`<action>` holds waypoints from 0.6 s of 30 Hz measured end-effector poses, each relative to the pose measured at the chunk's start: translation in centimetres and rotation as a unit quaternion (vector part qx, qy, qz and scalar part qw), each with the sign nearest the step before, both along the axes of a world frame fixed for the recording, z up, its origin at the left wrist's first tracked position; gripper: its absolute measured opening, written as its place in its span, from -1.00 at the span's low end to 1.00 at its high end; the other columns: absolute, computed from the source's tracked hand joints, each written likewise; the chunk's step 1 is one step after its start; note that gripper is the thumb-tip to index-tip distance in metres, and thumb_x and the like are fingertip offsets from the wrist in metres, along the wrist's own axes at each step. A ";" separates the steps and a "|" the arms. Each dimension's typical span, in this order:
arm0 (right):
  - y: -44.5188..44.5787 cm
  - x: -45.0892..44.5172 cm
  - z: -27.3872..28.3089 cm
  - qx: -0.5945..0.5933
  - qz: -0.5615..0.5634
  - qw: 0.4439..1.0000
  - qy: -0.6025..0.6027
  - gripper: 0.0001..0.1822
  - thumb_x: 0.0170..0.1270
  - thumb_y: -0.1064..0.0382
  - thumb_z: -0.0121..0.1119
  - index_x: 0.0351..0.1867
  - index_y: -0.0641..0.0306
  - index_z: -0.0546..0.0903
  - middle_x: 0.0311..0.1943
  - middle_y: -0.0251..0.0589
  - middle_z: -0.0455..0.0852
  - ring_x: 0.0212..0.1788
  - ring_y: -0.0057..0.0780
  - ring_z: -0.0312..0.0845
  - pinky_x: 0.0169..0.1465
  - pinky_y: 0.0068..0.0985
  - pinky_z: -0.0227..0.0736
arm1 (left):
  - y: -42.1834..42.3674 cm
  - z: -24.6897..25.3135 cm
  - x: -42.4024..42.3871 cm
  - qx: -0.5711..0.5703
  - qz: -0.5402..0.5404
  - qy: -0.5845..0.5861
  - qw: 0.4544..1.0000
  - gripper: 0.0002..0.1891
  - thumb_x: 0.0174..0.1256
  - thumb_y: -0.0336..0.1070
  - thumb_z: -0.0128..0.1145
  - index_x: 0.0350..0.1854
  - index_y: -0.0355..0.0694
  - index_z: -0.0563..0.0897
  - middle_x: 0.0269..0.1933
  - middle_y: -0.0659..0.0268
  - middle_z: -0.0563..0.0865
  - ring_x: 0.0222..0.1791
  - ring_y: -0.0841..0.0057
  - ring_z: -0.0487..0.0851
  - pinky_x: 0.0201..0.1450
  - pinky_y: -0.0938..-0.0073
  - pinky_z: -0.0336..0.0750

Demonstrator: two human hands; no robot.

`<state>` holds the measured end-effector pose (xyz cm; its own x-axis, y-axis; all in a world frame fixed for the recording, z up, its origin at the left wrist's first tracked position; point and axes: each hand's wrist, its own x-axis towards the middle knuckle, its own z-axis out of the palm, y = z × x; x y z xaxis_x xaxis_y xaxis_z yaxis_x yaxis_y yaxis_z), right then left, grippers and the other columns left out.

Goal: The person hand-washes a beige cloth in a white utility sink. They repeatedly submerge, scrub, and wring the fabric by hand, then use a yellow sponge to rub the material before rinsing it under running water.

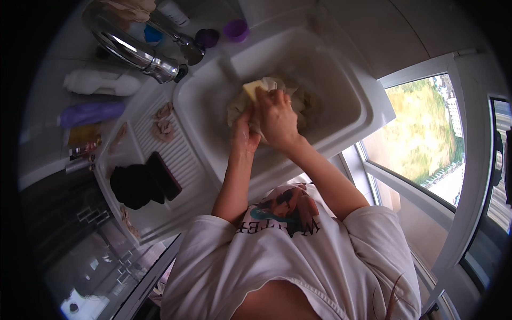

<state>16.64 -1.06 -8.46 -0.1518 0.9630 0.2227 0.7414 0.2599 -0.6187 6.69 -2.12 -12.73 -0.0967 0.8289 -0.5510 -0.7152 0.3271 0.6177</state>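
Over the white laundry sink [344, 92] my two hands work close together. My right hand [277, 116] is closed around a pale yellow block [252, 89], which looks like a bar of soap, and presses it against a wet cream-coloured cloth [237, 107]. Just to its left, my left hand [244, 134] grips the same cloth from below; its fingers are partly hidden. More of the bunched fabric lies behind my right hand, down in the basin, where cloudy water seems to stand.
A chrome faucet [156, 66] hangs over the basin's left corner. Purple cups [236, 30] stand on the back ledge. On the ribbed drainboard [186, 160] lie a black cloth [134, 186], a dark brush-like block [164, 176] and crumpled pinkish fabric [164, 128]. Bottles [93, 114] line the left. A window [424, 132] is at right.
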 end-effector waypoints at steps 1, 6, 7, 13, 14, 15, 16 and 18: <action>-0.6 -0.5 -0.3 -0.006 0.002 1.000 -0.004 -0.55 0.08 0.28 0.08 0.07 0.21 0.41 -0.18 -0.01 0.44 -0.16 -0.03 0.40 -0.26 -0.29 0.48 | 0.2 0.2 -0.1 -0.009 0.010 -0.041 0.999 -0.58 0.32 -0.10 -0.07 0.10 -0.28 0.40 0.05 0.20 0.51 0.04 0.44 0.49 0.10 0.38 0.40; -2.6 -1.3 -1.8 -0.006 -0.002 1.000 -0.016 -0.51 0.08 0.25 0.08 0.10 0.21 0.34 -0.15 0.00 0.43 -0.16 0.00 0.38 -0.29 -0.26 0.49 | 0.3 1.0 -0.3 -0.037 0.015 -0.124 0.991 -0.52 0.31 0.07 -0.13 0.09 -0.21 0.41 0.06 0.27 0.48 0.08 0.41 0.44 0.15 0.37 0.35; -1.6 -1.3 -1.2 -0.016 -0.012 1.000 -0.022 -0.50 0.08 0.25 0.08 0.10 0.21 0.33 -0.15 0.00 0.43 -0.16 0.00 0.38 -0.29 -0.26 0.49 | 0.0 0.7 0.2 -0.039 0.019 -0.113 0.993 -0.52 0.31 0.07 -0.12 0.09 -0.19 0.41 0.07 0.28 0.48 0.10 0.42 0.42 0.16 0.37 0.34; -2.1 -1.0 -0.9 -0.017 0.025 0.997 -0.068 -0.50 0.07 0.25 0.08 0.10 0.23 0.35 -0.12 -0.01 0.41 -0.13 -0.02 0.37 -0.32 -0.25 0.50 | 0.2 0.6 -0.2 -0.019 -0.004 -0.132 0.991 -0.50 0.32 0.08 -0.16 0.13 -0.20 0.37 0.12 0.26 0.45 0.17 0.42 0.36 0.20 0.36 0.29; -3.2 -1.0 -0.7 0.008 0.031 0.998 -0.055 -0.49 0.07 0.25 0.08 0.12 0.22 0.35 -0.12 -0.04 0.40 -0.13 -0.05 0.38 -0.35 -0.26 0.50 | 0.1 0.0 -1.3 0.016 -0.034 -0.193 0.981 -0.48 0.33 0.09 -0.18 0.16 -0.21 0.35 0.14 0.24 0.42 0.18 0.40 0.35 0.21 0.34 0.28; -2.8 -0.9 -0.9 0.004 0.029 0.998 -0.052 -0.50 0.07 0.25 0.08 0.11 0.23 0.35 -0.13 -0.03 0.40 -0.13 -0.04 0.38 -0.34 -0.25 0.50 | 0.1 0.4 -0.9 0.007 -0.022 -0.176 0.984 -0.47 0.33 0.10 -0.19 0.16 -0.21 0.34 0.15 0.24 0.41 0.18 0.40 0.34 0.21 0.34 0.28; -1.7 -0.9 -0.9 -0.003 0.024 0.999 -0.048 -0.51 0.07 0.25 0.08 0.09 0.23 0.36 -0.13 -0.02 0.40 -0.13 -0.03 0.38 -0.33 -0.24 0.50 | 0.1 1.6 -0.2 -0.005 -0.010 -0.159 0.987 -0.46 0.33 0.10 -0.19 0.17 -0.22 0.33 0.15 0.24 0.40 0.19 0.39 0.34 0.22 0.33 0.27; 1.6 -0.6 0.1 -0.035 0.021 0.998 -0.040 -0.57 0.08 0.25 0.06 0.02 0.27 0.36 -0.14 0.01 0.41 -0.13 0.00 0.37 -0.32 -0.22 0.49 | -0.4 1.8 1.0 -0.007 0.008 -0.144 0.990 -0.44 0.33 0.11 -0.21 0.20 -0.22 0.30 0.17 0.24 0.39 0.21 0.37 0.32 0.23 0.33 0.25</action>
<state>16.05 0.50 -8.34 -0.2073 0.9680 0.1413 0.7787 0.2507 -0.5751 7.68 -2.48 -10.98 0.0527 0.8211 -0.5684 -0.8659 0.3211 0.3835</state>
